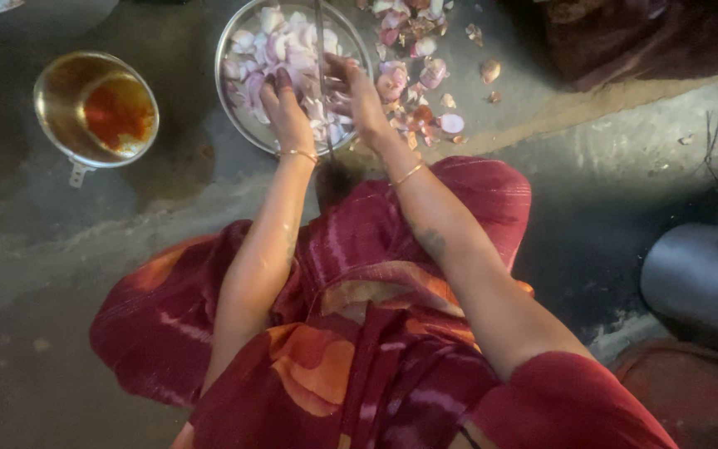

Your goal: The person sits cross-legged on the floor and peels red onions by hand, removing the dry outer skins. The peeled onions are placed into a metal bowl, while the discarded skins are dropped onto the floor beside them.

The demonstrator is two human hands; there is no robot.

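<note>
Head view: the left hand point(286, 110) rests curled over the cut onion pieces point(280, 50) in the steel plate point(228, 83) on the floor, while the right hand point(357, 93) is pinched on a piece beside an upright blade point(322, 75). For clean slices, fingertips are best kept tucked back from the edge. Onion peels point(413, 75) lie right of the plate; a metal pot point(95, 108) of reddish liquid stands left.

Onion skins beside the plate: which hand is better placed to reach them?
Right, probably. The right hand sits at the plate rim nearest the onion skins. The left hand lies over the sliced onions, farther away.
</note>
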